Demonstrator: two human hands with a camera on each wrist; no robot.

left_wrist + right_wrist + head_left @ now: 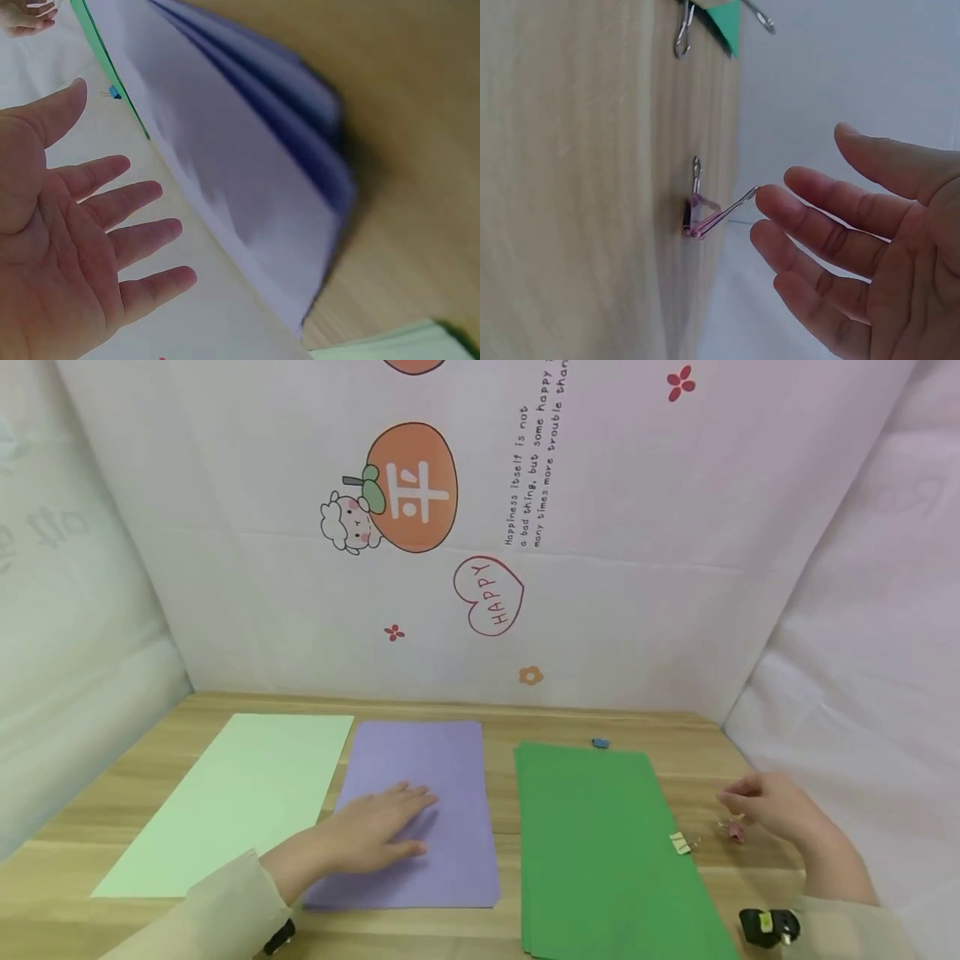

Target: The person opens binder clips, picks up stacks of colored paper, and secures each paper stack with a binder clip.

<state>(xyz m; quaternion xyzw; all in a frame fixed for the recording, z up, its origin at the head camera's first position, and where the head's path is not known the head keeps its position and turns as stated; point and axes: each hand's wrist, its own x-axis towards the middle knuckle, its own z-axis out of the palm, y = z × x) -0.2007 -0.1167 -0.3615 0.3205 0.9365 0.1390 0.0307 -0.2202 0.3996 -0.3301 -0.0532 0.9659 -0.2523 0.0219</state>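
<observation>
A stack of purple paper (423, 752) lies in the middle of the table, its edges fanned apart in the left wrist view. Over it my left hand (367, 833) is held palm down, fingers straight and spread; whether it touches the paper I cannot tell. At the right, a small pink binder clip (734, 832) stands on the wood with its wire handles apart. My right hand (783, 810) is just beside this clip, fingers loosely bent and gripping nothing. In the right wrist view one fingertip (769, 196) comes very near a wire handle; contact is unclear.
Green paper (592, 852) lies stacked right of the purple, with a pale yellow binder clip (680, 842) on its right edge. A blue clip (600, 743) sits behind it. Pale green paper (240, 785) lies at the left. White printed cloth (615, 610) surrounds the table.
</observation>
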